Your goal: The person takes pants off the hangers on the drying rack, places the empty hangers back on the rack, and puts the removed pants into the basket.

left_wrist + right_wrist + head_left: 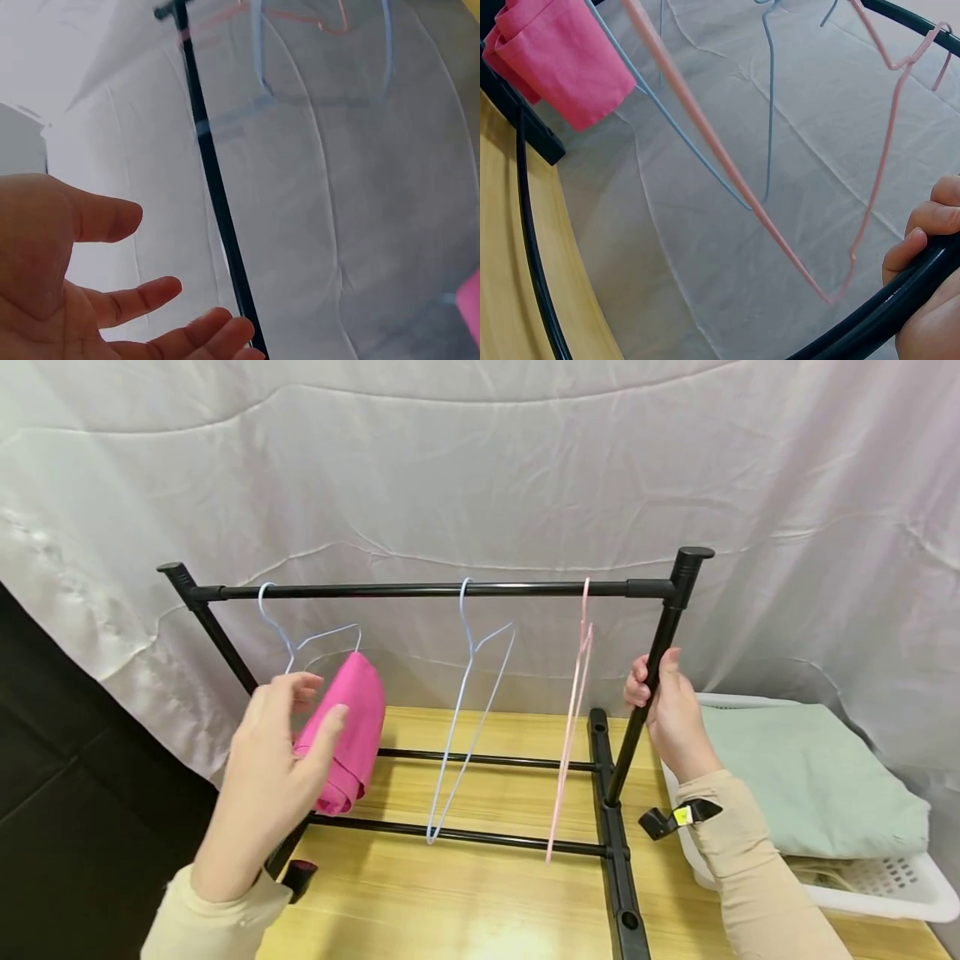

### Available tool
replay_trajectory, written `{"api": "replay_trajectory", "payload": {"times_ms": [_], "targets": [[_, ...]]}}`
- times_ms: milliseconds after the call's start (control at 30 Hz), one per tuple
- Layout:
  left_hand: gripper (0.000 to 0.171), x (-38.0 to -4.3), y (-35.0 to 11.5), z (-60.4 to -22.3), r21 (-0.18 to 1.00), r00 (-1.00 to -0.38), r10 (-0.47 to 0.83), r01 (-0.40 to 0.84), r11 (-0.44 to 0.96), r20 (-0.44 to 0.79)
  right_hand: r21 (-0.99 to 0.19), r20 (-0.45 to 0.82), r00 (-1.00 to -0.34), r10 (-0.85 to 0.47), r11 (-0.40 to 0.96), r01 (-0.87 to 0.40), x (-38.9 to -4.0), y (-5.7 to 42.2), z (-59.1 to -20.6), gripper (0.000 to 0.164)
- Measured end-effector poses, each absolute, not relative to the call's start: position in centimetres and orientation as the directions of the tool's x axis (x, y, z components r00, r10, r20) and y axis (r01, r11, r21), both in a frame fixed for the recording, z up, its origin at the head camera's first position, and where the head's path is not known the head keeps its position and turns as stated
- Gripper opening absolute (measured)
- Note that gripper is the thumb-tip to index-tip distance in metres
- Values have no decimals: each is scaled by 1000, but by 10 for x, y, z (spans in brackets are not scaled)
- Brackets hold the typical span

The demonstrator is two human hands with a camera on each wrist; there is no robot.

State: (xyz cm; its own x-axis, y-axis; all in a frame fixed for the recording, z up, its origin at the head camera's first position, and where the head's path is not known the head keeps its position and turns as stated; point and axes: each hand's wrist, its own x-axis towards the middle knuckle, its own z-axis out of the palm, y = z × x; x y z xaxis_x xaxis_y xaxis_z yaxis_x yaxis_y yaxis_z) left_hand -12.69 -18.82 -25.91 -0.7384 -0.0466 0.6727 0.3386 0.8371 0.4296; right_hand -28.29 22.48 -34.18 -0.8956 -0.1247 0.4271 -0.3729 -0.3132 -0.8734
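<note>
My left hand [270,768] is raised in front of the left end of a black clothes rack [390,591], fingers apart. In the left wrist view nothing lies between the thumb and fingers [135,300]. Just beyond this hand, a bright pink folded cloth [358,718] hangs from a light blue hanger [273,618]; the hand hides part of both. My right hand [678,714] grips the rack's right upright post [637,718]. Between the hands hang a second light blue hanger [459,710] and a pink hanger [572,735], both bare.
A white basket [911,893] with folded pale green cloth [813,777] stands on the wooden tabletop [450,902] to the right. Behind the rack hangs a whitish curtain [480,477]. Dark material [75,827] covers the left side. The rack's black foot bar [618,860] lies on the tabletop.
</note>
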Motion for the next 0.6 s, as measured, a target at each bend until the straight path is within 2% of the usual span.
{"api": "replay_trajectory", "payload": {"times_ms": [300,600], "targets": [[51,-154,-236,-262,460,-808,-173,132,878,563,-879,424,-896,-133,-300,-371,-284,227,-341,51],[55,-173,-264,-279,481,-895,-173,52,875,410,-862,433,-892,-129,-348,-368,-282,226,-343,51]]}}
